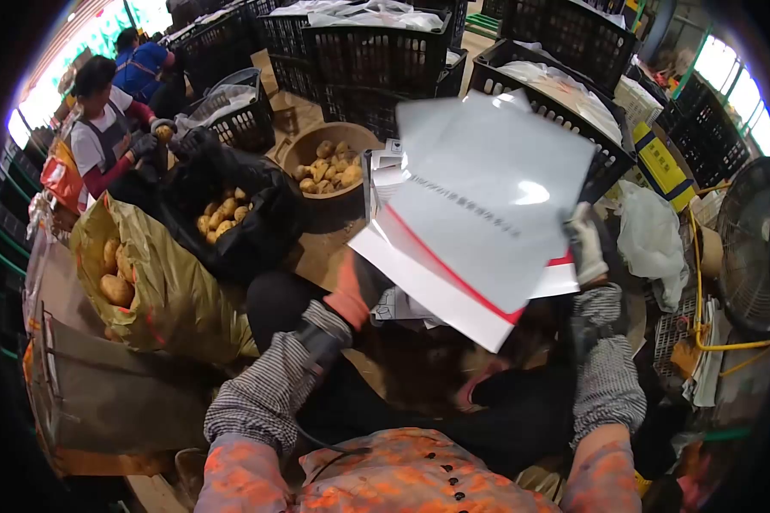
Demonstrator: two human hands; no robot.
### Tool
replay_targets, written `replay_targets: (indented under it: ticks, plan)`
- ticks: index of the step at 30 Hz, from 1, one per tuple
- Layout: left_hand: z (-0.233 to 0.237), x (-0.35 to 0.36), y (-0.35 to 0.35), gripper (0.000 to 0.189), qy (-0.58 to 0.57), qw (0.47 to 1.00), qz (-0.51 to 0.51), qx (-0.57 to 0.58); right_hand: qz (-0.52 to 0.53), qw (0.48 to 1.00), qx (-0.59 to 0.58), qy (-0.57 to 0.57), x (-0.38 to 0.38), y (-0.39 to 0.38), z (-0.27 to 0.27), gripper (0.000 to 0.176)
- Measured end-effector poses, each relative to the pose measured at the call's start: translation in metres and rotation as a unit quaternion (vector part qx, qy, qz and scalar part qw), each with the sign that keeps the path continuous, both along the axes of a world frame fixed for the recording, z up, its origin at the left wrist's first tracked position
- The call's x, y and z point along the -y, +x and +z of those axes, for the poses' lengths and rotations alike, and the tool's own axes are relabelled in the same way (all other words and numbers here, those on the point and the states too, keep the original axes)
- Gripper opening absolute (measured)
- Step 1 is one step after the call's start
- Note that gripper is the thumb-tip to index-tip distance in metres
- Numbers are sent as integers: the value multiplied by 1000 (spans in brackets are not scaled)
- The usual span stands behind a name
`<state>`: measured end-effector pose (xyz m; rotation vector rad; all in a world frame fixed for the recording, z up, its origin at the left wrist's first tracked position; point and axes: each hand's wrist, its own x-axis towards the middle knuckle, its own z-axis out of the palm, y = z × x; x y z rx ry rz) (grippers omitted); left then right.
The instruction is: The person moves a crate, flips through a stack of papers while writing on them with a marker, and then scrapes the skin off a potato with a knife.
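Several flat sheets, a glossy grey one [496, 197] with printed characters on top of white and red ones [445, 291], are spread in front of me between my hands. My gloved right hand [586, 245] is closed at the right edge of the sheets. At their lower left corner is my gloved left hand [355, 286], blurred, its fingers partly hidden by the sheets and in shadow. Beneath the sheets, part of a printed white box or stack [395, 306] shows. Both forearms wear striped sleeves.
A yellow sack [175, 278] and a black-lined container [261, 231] hold potatoes at the left; a brown tub [364, 137] of potatoes stands ahead. Black crates [368, 64] are stacked behind. Two people [98, 128] sit at upper left. A fan [753, 248] stands right.
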<state>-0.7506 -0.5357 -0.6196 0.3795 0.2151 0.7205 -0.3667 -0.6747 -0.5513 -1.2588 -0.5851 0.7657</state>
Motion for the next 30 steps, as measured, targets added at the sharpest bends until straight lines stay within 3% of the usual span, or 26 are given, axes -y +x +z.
replay_targets:
  ticks: [1,3,4,5,7,9,10,11,13,14,15,17,18,19,21,22,23,24,25,27,28,29,30]
  plan:
    - [-3,-15,-6,63,88,996,6,0,-42,994,-11,-97,-17,-19,-12,11]
    - [5,-16,-13,58,-21,991,12,-133,6,966,79,-245,-22,-17,-56,6]
    - [8,-12,-14,58,-29,990,14,-137,-10,973,72,-220,-29,-2,-97,6]
    - [12,-8,-12,55,-67,985,23,-157,-29,932,182,-313,-38,6,-121,8]
    - [4,-7,-13,51,-112,976,32,-186,-16,907,273,-320,-43,-7,-103,11]
    - [-11,-6,-23,44,69,959,-2,-277,-16,962,61,-266,-51,1,-109,12]
    - [2,-7,-24,38,47,950,-52,-304,-4,927,76,-368,-53,-23,-65,10]
    - [-2,-7,-23,38,39,949,-59,-307,-5,923,72,-378,-54,-21,-82,10]
    - [-9,-2,-23,35,78,912,-49,-399,-14,974,-77,-214,-58,-31,-98,7]
    - [-23,3,-23,29,63,915,14,-398,10,969,-68,-237,-55,-41,-88,9]
    - [-23,2,-22,29,62,915,8,-400,6,968,-71,-240,-58,-45,-81,9]
    - [-20,2,-22,36,35,942,95,-320,-46,929,49,-364,-67,-41,-77,13]
    - [-37,4,-27,36,254,866,142,-406,-69,942,221,-245,-66,-14,-112,19]
    - [-24,7,-25,36,254,868,136,-405,-75,944,195,-257,-68,-16,-87,23]
    - [5,15,-21,35,122,922,122,-347,-125,914,311,-227,-69,-10,-66,25]
    - [-9,17,-23,35,123,923,115,-345,-132,945,209,-214,-69,-10,-49,25]
    - [-35,20,-28,39,68,933,46,-350,-138,965,106,-198,-68,-10,-36,25]
    - [-36,23,-25,43,14,935,-23,-353,-109,979,88,-148,-67,-13,-30,29]
    - [-37,29,-21,43,16,937,-28,-347,-19,992,-42,-119,-58,-16,-20,34]
    - [-24,43,-11,53,163,874,116,-443,132,976,-171,-13,-46,-42,-12,39]
    - [0,43,-10,63,191,868,134,-439,128,981,-141,-34,-42,-61,-4,41]
    - [20,43,-9,58,344,770,188,-504,126,984,-112,-55,-39,-83,8,44]
    - [22,42,-7,57,427,734,203,-488,131,985,-66,-88,-36,-101,16,48]
